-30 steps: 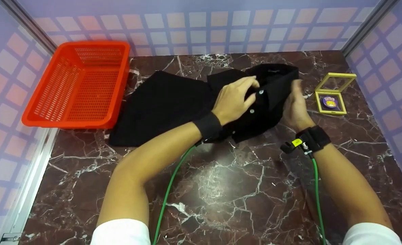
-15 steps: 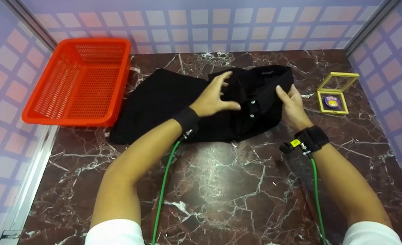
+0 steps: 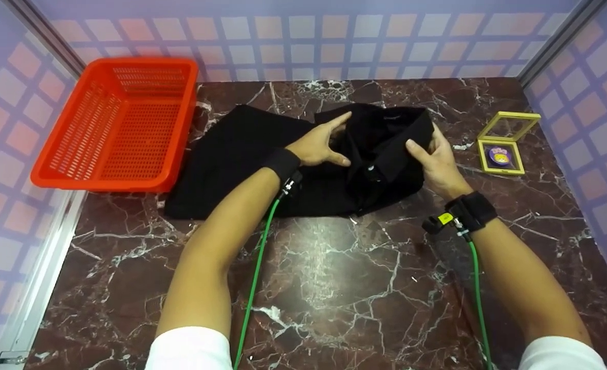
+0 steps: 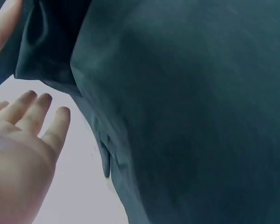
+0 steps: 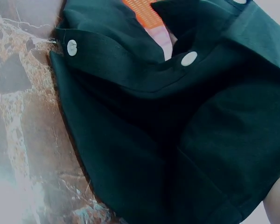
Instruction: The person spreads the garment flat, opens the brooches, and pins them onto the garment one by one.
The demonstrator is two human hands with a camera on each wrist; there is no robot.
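A black shirt [image 3: 241, 159] with white buttons [image 5: 189, 59] lies across the table, its body spread to the left and its collar end raised in folds on the right. My right hand [image 3: 439, 167] holds the right side of the collar end, thumb on the near face and fingers behind the cloth. Over the shirt's middle, my left hand [image 3: 316, 146] hovers with thumb and fingers spread apart; in the left wrist view that hand [image 4: 25, 149] shows a gap from the cloth. Part of the right fingers is hidden by the fabric.
A red plastic basket [image 3: 167, 177] stands at the back left, close to the shirt. On the right sits a small yellow-framed case [image 3: 514, 171] with its lid raised and a purple round item [image 3: 499, 155] inside. Tiled-pattern walls [image 3: 303, 31] enclose the marble table [image 3: 334, 288].
My left hand has drawn back leftward from the buttons and spread its fingers. The right hand has taken hold of the collar end, which has shifted to the left.
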